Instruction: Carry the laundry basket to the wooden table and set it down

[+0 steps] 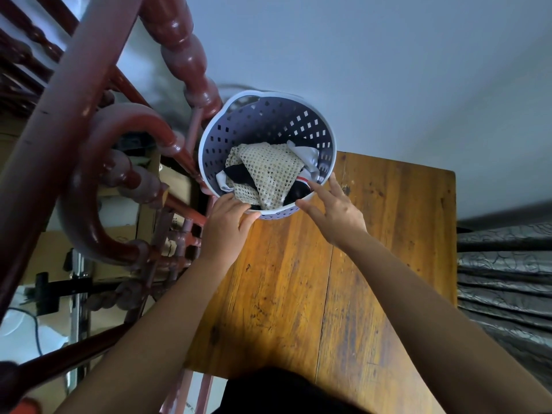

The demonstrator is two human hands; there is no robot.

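Observation:
A round grey-purple laundry basket (263,121) with square holes and a pale rim stands at the far left corner of the wooden table (373,264). It holds a cream mesh cloth (268,171) over dark and white clothes. My left hand (227,225) rests on the near rim with its fingers curled over the edge. On the near right side of the rim lies my right hand (334,213), its fingers spread and only its fingertips touching.
A dark red wooden stair railing with turned posts (185,55) stands close to the basket's left side. Cardboard boxes (125,234) lie below the railing. A grey patterned cloth (504,279) lies right of the table. A pale wall is behind.

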